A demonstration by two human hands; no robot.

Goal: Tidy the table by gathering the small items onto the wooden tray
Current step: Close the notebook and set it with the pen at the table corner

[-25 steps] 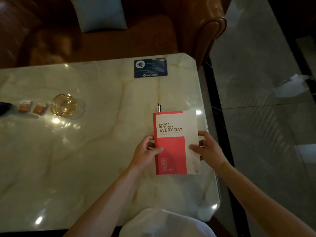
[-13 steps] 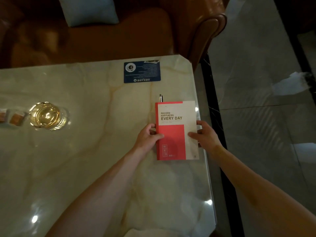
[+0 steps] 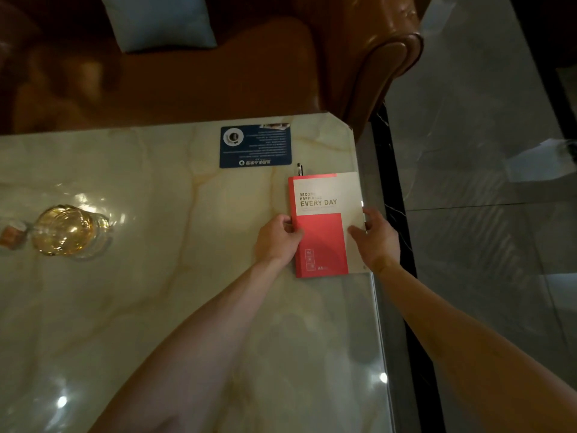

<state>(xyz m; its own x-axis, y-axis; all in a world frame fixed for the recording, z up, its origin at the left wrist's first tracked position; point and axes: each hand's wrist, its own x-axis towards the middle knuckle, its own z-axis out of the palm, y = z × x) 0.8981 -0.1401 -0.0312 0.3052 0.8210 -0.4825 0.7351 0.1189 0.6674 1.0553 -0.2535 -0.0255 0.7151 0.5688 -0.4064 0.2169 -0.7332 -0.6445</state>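
Note:
A red and cream notebook [image 3: 324,207] printed "EVERY DAY" lies near the right edge of the marble table [image 3: 175,307]. My left hand [image 3: 276,239] grips its left edge, thumb on the red cover. My right hand [image 3: 376,237] holds its right edge, thumb on the cream cover. The tip of a pen [image 3: 299,169] sticks out from behind the notebook's top edge. No wooden tray is in view.
A dark blue card [image 3: 255,145] lies at the table's far edge. A glass ashtray [image 3: 64,229] and small wrapped packets [image 3: 12,234] sit at the left. A brown leather sofa [image 3: 218,73] with a pale cushion [image 3: 159,21] stands behind the table; grey floor lies to the right.
Both hands and the notebook have slid away from me toward the far right corner of the table. The grip on the two edges is unchanged.

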